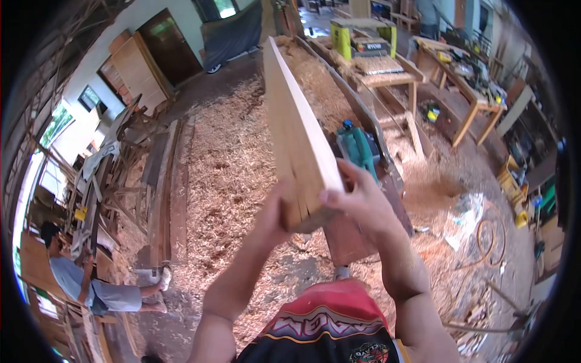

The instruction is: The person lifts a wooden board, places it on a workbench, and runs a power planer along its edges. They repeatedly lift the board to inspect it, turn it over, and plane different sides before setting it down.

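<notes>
- Plank (296,133) raised on edge at chest height, long axis running straight away from the person, near end gripped.
- Left hand (275,221) clasps the near end from the left; right hand (357,202) wraps it from the right, fingers over the top edge.
- Electric planer (357,148) partly hidden behind the board; left fingers out of sight.

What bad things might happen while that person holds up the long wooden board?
The board is long and both hands, left hand and right hand, grip only its near end, so the far end might dip or swing and hit the workbench. The electric planer sits just beside the board and could get knocked. Thick wood shavings cover the floor, so a foot might slip. The board's edges might give splinters to bare hands.
</notes>
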Demonstrator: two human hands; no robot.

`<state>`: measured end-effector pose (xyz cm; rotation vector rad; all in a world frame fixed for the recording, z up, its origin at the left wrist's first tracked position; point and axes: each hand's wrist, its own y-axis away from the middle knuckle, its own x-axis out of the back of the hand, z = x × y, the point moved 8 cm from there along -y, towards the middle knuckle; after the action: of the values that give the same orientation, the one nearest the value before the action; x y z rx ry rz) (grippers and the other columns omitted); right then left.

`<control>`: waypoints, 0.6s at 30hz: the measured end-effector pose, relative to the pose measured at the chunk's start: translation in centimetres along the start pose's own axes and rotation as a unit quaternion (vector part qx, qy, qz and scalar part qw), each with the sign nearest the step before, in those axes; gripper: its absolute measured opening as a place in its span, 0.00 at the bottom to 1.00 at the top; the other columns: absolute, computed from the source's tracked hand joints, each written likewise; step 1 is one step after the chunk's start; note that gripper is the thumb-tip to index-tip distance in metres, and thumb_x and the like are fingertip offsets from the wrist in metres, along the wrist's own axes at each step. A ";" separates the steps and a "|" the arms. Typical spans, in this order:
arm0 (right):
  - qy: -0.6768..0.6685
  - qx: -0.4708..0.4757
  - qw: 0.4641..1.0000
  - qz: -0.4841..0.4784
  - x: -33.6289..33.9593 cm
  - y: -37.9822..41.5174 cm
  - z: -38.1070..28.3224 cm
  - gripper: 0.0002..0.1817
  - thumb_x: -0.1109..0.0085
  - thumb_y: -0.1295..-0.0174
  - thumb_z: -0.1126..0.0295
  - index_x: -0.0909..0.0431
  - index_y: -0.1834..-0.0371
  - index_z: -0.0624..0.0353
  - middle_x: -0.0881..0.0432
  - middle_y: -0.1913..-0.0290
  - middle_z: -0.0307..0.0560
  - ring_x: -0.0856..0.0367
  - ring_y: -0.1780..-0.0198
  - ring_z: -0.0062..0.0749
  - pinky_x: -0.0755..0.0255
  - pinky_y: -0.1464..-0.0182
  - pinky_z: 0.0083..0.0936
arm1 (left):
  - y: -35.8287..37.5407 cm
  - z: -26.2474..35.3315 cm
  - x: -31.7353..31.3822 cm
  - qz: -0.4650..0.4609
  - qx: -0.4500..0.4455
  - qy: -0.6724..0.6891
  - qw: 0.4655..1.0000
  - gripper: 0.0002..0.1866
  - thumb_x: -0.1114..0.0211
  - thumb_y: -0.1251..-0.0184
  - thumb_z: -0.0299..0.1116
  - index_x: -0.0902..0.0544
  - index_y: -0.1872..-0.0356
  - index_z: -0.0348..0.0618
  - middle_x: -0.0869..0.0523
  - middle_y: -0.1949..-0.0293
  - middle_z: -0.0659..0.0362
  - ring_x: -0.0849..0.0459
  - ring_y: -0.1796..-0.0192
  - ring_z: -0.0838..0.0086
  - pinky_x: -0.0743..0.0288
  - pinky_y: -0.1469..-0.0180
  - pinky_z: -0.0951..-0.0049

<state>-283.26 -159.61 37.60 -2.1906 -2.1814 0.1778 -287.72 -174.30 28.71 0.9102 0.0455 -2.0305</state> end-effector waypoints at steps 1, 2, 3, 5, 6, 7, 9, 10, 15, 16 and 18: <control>0.066 0.062 0.996 0.002 -0.4 0.3 -0.5 0.46 0.22 0.51 0.54 0.30 0.35 0.76 0.16 0.48 0.57 0.15 0.48 0.32 0.20 0.48 0.27 | -1.3 -1.5 -0.6 -0.022 -0.031 -0.009 0.999 0.40 0.55 0.22 0.63 0.38 0.26 0.38 0.24 0.35 0.45 0.20 0.35 0.58 0.20 0.36 0.58; 0.100 0.034 0.994 -0.006 -1.0 1.1 -1.0 0.51 0.18 0.54 0.50 0.31 0.35 0.77 0.16 0.47 0.60 0.14 0.46 0.35 0.20 0.47 0.29 | -1.1 -2.7 -2.5 -0.110 -0.050 0.107 0.987 0.40 0.56 0.22 0.64 0.38 0.26 0.40 0.24 0.35 0.45 0.20 0.35 0.59 0.21 0.35 0.59; 0.141 0.066 0.988 -0.001 -1.3 1.6 -1.0 0.53 0.17 0.57 0.49 0.31 0.34 0.76 0.16 0.46 0.61 0.15 0.44 0.39 0.20 0.44 0.31 | -1.8 -3.9 -1.6 -0.112 -0.116 0.084 0.983 0.39 0.56 0.22 0.65 0.38 0.26 0.42 0.24 0.35 0.47 0.21 0.34 0.60 0.23 0.33 0.59; 0.320 0.191 0.927 0.053 -3.0 3.5 -1.3 0.58 0.14 0.65 0.48 0.31 0.33 0.73 0.18 0.43 0.63 0.16 0.41 0.48 0.22 0.39 0.37 | -3.0 -6.3 0.4 -0.104 -0.247 0.041 0.962 0.38 0.56 0.22 0.65 0.37 0.25 0.47 0.23 0.35 0.52 0.22 0.33 0.63 0.27 0.30 0.60; 0.450 0.279 0.842 0.099 -4.9 5.0 -1.9 0.60 0.13 0.69 0.49 0.31 0.32 0.72 0.19 0.41 0.63 0.17 0.40 0.52 0.24 0.37 0.40 | -2.7 -6.0 -0.7 -0.121 -0.224 0.117 0.960 0.36 0.55 0.21 0.64 0.36 0.25 0.47 0.22 0.36 0.52 0.22 0.33 0.65 0.27 0.30 0.61; 0.417 0.284 0.850 0.151 -5.6 5.5 -1.5 0.57 0.14 0.67 0.56 0.32 0.31 0.68 0.20 0.38 0.62 0.20 0.37 0.57 0.27 0.33 0.42 | -2.4 -5.8 -1.8 -0.136 -0.200 0.193 0.951 0.35 0.54 0.21 0.62 0.35 0.25 0.48 0.22 0.36 0.53 0.22 0.33 0.66 0.27 0.30 0.62; 0.431 0.281 0.840 0.172 -5.3 4.0 0.2 0.52 0.16 0.65 0.60 0.31 0.32 0.67 0.20 0.38 0.61 0.20 0.37 0.55 0.26 0.34 0.40 | -2.5 -5.4 -2.7 -0.173 -0.181 0.230 0.941 0.34 0.52 0.21 0.60 0.35 0.25 0.48 0.22 0.37 0.53 0.22 0.33 0.67 0.27 0.30 0.62; 0.436 0.279 0.835 0.186 -5.1 3.5 0.5 0.50 0.17 0.63 0.63 0.30 0.32 0.67 0.20 0.38 0.60 0.19 0.37 0.55 0.25 0.35 0.39 | -2.5 -5.0 -3.0 -0.192 -0.169 0.244 0.935 0.34 0.51 0.20 0.59 0.35 0.25 0.48 0.22 0.37 0.53 0.22 0.33 0.68 0.27 0.30 0.63; 0.407 0.214 0.868 0.188 -2.2 3.7 -2.6 0.43 0.23 0.61 0.71 0.27 0.35 0.65 0.18 0.41 0.61 0.17 0.43 0.54 0.22 0.42 0.38 | -4.9 -3.0 -6.3 -0.497 -0.048 0.324 0.804 0.33 0.46 0.21 0.57 0.33 0.27 0.47 0.21 0.38 0.54 0.21 0.35 0.71 0.26 0.32 0.64; 0.441 0.257 0.842 0.175 -2.4 3.5 -4.2 0.39 0.25 0.59 0.71 0.25 0.37 0.62 0.17 0.43 0.61 0.16 0.46 0.54 0.22 0.45 0.37 | -4.2 -1.1 -6.2 -0.439 -0.094 0.306 0.840 0.32 0.45 0.22 0.57 0.32 0.28 0.46 0.20 0.38 0.54 0.20 0.36 0.71 0.26 0.33 0.65; 0.451 0.296 0.831 0.137 -0.8 2.9 -2.5 0.37 0.28 0.59 0.74 0.23 0.38 0.63 0.18 0.41 0.61 0.18 0.42 0.56 0.23 0.41 0.41 | -1.4 2.7 -5.9 -0.117 -0.233 0.238 0.935 0.30 0.45 0.21 0.55 0.29 0.31 0.45 0.19 0.40 0.54 0.19 0.39 0.72 0.24 0.36 0.66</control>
<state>-280.08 -160.28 39.81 -1.6746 -1.0974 -0.1420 -288.32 -170.27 33.89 1.0955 0.9018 -1.8353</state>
